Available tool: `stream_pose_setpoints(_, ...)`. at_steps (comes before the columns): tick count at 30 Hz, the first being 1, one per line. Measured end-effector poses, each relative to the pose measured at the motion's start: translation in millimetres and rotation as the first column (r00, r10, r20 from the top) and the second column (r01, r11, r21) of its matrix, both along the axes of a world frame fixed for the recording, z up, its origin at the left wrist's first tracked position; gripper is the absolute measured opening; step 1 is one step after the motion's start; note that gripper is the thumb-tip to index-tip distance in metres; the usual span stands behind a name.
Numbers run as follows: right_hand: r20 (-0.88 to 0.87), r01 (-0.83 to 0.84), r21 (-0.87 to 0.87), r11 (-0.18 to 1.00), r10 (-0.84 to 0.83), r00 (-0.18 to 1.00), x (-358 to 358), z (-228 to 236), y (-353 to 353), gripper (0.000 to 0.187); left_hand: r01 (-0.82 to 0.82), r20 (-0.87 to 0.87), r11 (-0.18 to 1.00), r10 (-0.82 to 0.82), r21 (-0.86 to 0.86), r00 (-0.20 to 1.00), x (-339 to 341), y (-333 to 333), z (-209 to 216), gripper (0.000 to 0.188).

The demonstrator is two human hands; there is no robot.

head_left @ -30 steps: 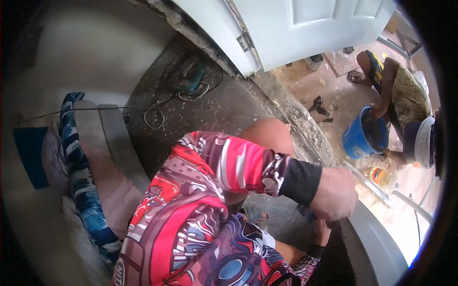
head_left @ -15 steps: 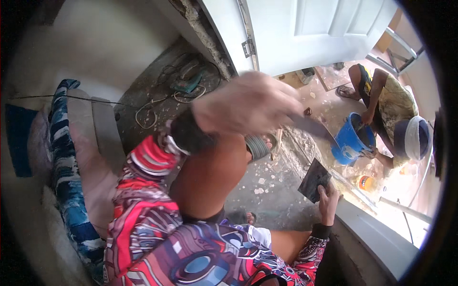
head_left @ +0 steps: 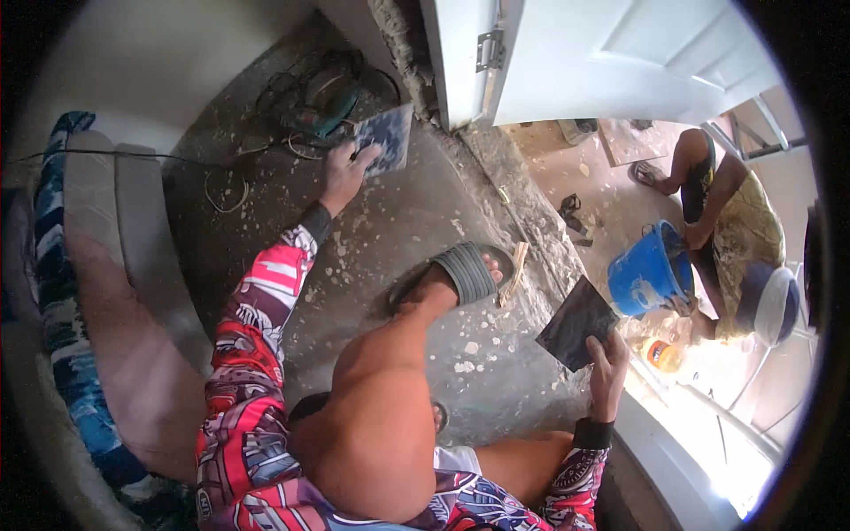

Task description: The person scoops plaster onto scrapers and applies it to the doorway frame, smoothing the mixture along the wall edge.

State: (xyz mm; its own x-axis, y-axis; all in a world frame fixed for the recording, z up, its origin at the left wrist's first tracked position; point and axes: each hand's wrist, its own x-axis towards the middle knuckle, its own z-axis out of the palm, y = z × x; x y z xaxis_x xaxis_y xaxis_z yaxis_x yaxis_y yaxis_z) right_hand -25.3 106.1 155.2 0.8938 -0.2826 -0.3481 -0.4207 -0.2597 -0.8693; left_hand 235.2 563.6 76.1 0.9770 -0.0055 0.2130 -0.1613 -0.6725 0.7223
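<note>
Head-worn left fisheye, looking down, wide, hands [head_left: 609, 367] near

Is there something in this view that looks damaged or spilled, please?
Yes. The concrete strip by the white door looks rough and broken, unlike the smoother floor beside it. Pale splotches dot that floor, perhaps dried splashes. The patchy square in the left hand and dark square in the right hand show no clear break.

Had free passage over open floor [head_left: 381, 221] between left fingers [head_left: 364, 159] and sandal [head_left: 465, 274]; met power tool [head_left: 335, 117] at far left, blue bucket [head_left: 639, 276] at right, bent leg [head_left: 381, 425] near.
</note>
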Motion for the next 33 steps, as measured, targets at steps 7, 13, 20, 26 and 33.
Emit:
stream_pose_setpoints(7,-0.105,0.033,-0.055,0.998,-0.039,0.994,-3,-38,-9,0.015,0.218,0.199,0.92,-0.292,0.325,0.936,48,9,21,0.023)
stream_pose_setpoints(13,-0.089,0.079,-0.033,0.996,-0.081,0.993,13,-37,-3,0.017,0.222,0.192,0.659,-0.495,0.718,0.847,74,0,64,0.01)
stream_pose_setpoints(20,-0.097,0.063,-0.102,0.993,-0.073,0.993,12,-47,-17,0.023,0.127,0.209,0.529,-0.528,0.839,0.823,98,-16,82,0.004)
stream_pose_setpoints(26,-0.127,0.054,-0.057,0.997,-0.061,0.99,9,-49,-23,0.017,0.125,0.248,0.592,-0.507,0.796,0.826,110,-15,94,0.009)
stream_pose_setpoints(33,-0.115,0.125,-0.126,0.984,-0.139,0.984,12,-46,-13,0.02,0.059,0.3,0.712,-0.367,0.699,0.881,123,-19,104,0.013)
